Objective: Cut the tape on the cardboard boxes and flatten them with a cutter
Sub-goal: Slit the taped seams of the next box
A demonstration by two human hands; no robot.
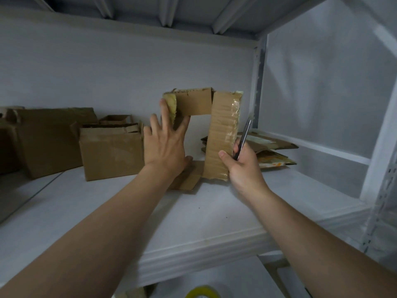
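An opened cardboard box (pixel 221 134) stands on end on the white shelf (pixel 193 222), both ends open so I see through it. Yellowish tape covers its left and right sides. My left hand (pixel 165 145) presses flat against the box's left side, fingers spread. My right hand (pixel 240 164) grips a dark cutter (pixel 243 138), its blade pointing up, and its thumb rests on the box's right panel. A loose flap lies flat on the shelf under the box.
Several closed and half-open cardboard boxes (pixel 111 149) stand at the left. A stack of flattened cardboard (pixel 270 149) lies at the right behind my right hand. A metal shelf post (pixel 257 82) rises at the right. A yellow tape roll (pixel 203 292) shows below.
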